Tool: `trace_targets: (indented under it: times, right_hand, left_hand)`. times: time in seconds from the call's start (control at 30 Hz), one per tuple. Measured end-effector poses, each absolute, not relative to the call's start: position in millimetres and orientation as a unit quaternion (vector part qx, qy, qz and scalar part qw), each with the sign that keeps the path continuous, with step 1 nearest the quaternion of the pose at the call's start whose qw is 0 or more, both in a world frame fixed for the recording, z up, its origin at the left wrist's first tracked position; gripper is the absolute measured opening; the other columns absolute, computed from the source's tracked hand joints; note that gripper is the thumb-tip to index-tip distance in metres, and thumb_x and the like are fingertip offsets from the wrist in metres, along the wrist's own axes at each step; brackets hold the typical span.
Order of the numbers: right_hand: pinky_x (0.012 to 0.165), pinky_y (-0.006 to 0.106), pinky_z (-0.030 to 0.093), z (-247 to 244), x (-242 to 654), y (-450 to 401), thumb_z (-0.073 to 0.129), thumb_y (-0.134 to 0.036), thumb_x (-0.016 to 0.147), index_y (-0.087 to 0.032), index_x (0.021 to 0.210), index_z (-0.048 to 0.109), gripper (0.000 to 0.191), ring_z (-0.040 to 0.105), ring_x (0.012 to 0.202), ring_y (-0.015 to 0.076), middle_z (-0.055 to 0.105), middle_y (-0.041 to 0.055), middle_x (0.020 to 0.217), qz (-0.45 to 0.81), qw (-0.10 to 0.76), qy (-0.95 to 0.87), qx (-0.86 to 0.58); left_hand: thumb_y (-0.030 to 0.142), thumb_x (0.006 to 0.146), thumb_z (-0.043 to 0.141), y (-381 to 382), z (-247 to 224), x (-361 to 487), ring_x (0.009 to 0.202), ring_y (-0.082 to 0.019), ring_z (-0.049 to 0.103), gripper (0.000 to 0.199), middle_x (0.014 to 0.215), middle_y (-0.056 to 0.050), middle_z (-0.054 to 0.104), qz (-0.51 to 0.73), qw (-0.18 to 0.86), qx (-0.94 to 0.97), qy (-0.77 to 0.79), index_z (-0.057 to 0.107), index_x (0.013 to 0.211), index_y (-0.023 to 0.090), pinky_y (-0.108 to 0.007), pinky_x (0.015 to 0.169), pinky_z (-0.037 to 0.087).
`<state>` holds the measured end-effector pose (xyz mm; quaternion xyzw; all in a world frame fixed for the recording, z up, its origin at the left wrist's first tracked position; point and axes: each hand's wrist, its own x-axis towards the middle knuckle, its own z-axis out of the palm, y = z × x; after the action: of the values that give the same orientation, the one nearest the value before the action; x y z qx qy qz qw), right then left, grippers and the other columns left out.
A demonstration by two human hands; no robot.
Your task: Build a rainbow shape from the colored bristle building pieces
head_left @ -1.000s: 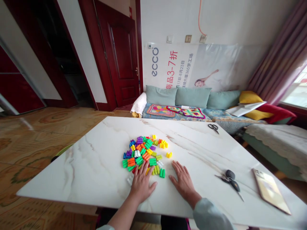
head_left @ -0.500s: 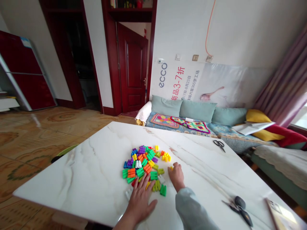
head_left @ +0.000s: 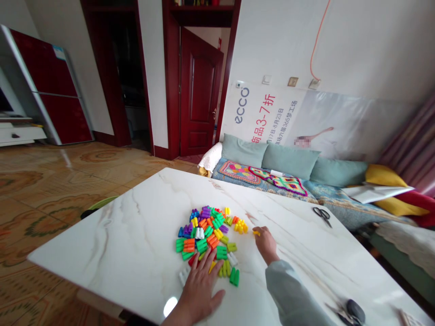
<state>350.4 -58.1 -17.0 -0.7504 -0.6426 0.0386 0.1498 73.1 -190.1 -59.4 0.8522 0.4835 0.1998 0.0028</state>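
Observation:
A heap of small coloured plastic building pieces (head_left: 221, 252), shaped like joined tubes, lies on the white marbled table (head_left: 136, 235). My left hand (head_left: 202, 290) rests with spread fingers over the heap's near edge, partly covering red and yellow pieces. Right of the heap, my right hand (head_left: 266, 246) pinches a small yellow plastic piece (head_left: 256, 233) just over the tabletop; the fingers hide part of it. Closest to this hand in the heap is a cluster of yellow pieces (head_left: 241, 227). A green piece (head_left: 234, 276) lies at the near right side, beyond my left fingertips.
Black scissors (head_left: 322, 216) lie near the table's far right edge. A dark-handled tool (head_left: 355, 311) sits at the near right, partly cut off by the frame. Past the table stands a sofa with blue-green cushions (head_left: 246, 151).
My right hand has moved a little to the right, away from the heap, with the yellow piece in its fingers. My left hand stays on the heap. The view has shifted slightly.

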Motion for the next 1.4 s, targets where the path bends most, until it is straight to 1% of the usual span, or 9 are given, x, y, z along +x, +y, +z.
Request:
trace_targets:
  times: [0.13,0.23,0.47,0.63,0.73,1.0,1.2,1.27,1.4]
  right_hand:
    - [0.073,0.025,0.044,-16,351,-38,0.045,-0.012,0.083,-0.026,0.126,0.053,0.046,0.062,0.099,0.0178,0.063,0.0061,0.112,0.029,0.148,-0.651,-0.744]
    - [0.075,0.027,0.044,-15,350,-25,0.047,-0.009,0.081,-0.022,0.13,0.046,0.051,0.062,0.099,0.0187,0.065,0.0075,0.112,0.036,0.143,-0.659,-0.737]
    - [0.077,0.026,0.045,-10,349,-12,0.055,-0.005,0.072,-0.021,0.123,0.051,0.054,0.064,0.093,0.0164,0.068,0.0053,0.107,0.083,0.137,-0.705,-0.691]
    - [0.071,0.02,0.046,-8,350,-15,0.044,0.005,0.065,-0.02,0.126,0.051,0.065,0.064,0.077,0.0093,0.068,0.0035,0.104,0.109,0.149,-0.726,-0.663]
    - [0.071,0.019,0.046,-4,351,-15,0.039,0.008,0.062,-0.02,0.126,0.051,0.071,0.063,0.078,0.0087,0.069,0.0023,0.102,0.105,0.155,-0.724,-0.664]
    - [0.077,0.022,0.045,12,319,22,0.042,-0.005,0.08,-0.019,0.113,0.064,0.042,0.063,0.092,0.0136,0.068,0.0052,0.108,0.075,0.133,-0.725,-0.672]
    - [0.084,0.03,0.044,8,267,49,0.048,-0.005,0.08,-0.029,0.124,0.06,0.052,0.061,0.102,0.0194,0.062,0.0073,0.116,0.071,0.068,-0.764,-0.638]
    - [0.086,0.032,0.044,4,255,54,0.049,-0.004,0.081,-0.031,0.12,0.063,0.049,0.06,0.105,0.0202,0.061,0.0071,0.117,0.075,0.048,-0.772,-0.629]
    - [0.088,0.037,0.047,-3,244,62,0.055,-0.022,0.09,-0.021,0.107,0.065,0.02,0.059,0.102,0.0193,0.061,0.0067,0.113,0.086,0.028,-0.773,-0.628]
  left_hand:
    - [0.047,0.081,0.06,-191,-59,74,0.142,-0.029,0.02,0.079,0.158,-0.003,0.015,0.19,0.005,0.852,0.488,0.022,0.148,0.035,-0.05,0.116,0.002]
    - [0.048,0.08,0.061,-191,-57,75,0.142,-0.03,0.022,0.079,0.158,-0.004,0.016,0.181,0.009,0.85,0.495,0.023,0.148,0.035,-0.05,0.116,0.004]
    - [0.047,0.078,0.062,-192,-54,76,0.142,-0.031,0.022,0.081,0.158,-0.003,0.016,0.175,0.019,0.848,0.5,0.023,0.148,0.035,-0.05,0.116,0.006]
    - [0.047,0.078,0.062,-192,-48,77,0.141,-0.031,0.023,0.078,0.157,-0.005,0.018,0.168,0.033,0.846,0.504,0.028,0.147,0.033,-0.052,0.115,0.007]
    - [0.047,0.079,0.061,-193,-46,77,0.142,-0.032,0.021,0.076,0.158,-0.006,0.017,0.166,0.044,0.846,0.505,0.029,0.147,0.032,-0.054,0.115,0.009]
    - [0.042,0.075,0.064,-193,-53,75,0.143,-0.032,0.019,0.08,0.158,-0.002,0.012,0.177,0.061,0.845,0.502,0.028,0.146,0.035,-0.054,0.115,0.012]
    - [0.045,0.072,0.066,-188,-57,74,0.143,-0.032,0.018,0.083,0.158,0.0,0.012,0.173,0.084,0.843,0.502,0.03,0.146,0.035,-0.053,0.115,0.014]
    - [0.046,0.071,0.066,-187,-56,74,0.143,-0.032,0.018,0.082,0.159,0.001,0.009,0.169,0.084,0.845,0.501,0.031,0.145,0.036,-0.053,0.115,0.015]
    - [0.05,0.074,0.062,-188,-50,74,0.144,-0.031,0.018,0.079,0.159,-0.001,0.006,0.165,0.096,0.844,0.501,0.031,0.145,0.035,-0.054,0.115,0.015]
